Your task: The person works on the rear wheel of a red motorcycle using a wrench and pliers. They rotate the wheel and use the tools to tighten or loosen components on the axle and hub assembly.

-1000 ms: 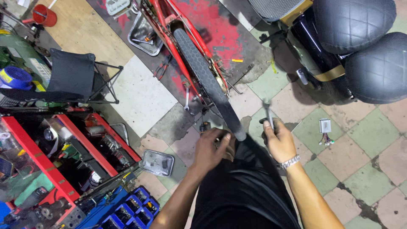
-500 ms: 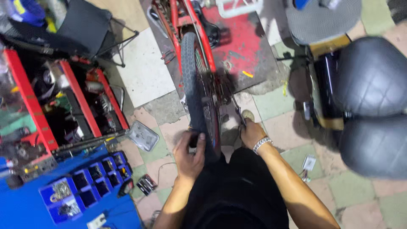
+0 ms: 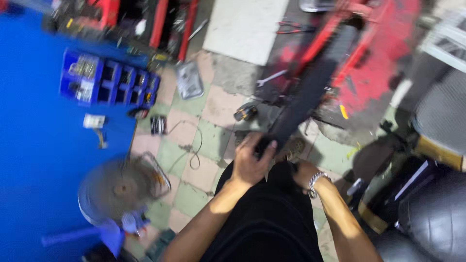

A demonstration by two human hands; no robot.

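Head view, heavily blurred by motion. At far left lies a large blue surface (image 3: 29, 145) bearing a blue compartment tray (image 3: 109, 80) of small parts. Below it stands a floor fan (image 3: 121, 189) with a round wire guard. On the checked tile floor (image 3: 213, 131) lie a flat clear packet (image 3: 188, 80), a small black item with a trailing cord (image 3: 158, 124) and a loose wrench (image 3: 271, 77).

At centre, the left hand (image 3: 250, 162) is closed over the near end of the black tyre (image 3: 306, 97); its fingers wrap the tread. The tyre runs up and to the right into the red frame (image 3: 349, 53) of a small vehicle standing on red-stained ground. The wheel is thus mounted in the frame, and the tyre sits between the person's knees, just ahead of the black garment.

To the right, the right hand (image 3: 301, 174), with a metal wristband (image 3: 318, 180), is low beside the tyre and largely hidden; whether it is closed, or on what, cannot be told.

At far right stand 2 dark quilted seats (image 3: 437, 116).

Progress, as a judgement: work on the wheel appears midway, with the tyre gripped by 1 hand and tools scattered; nothing shows a finished step.
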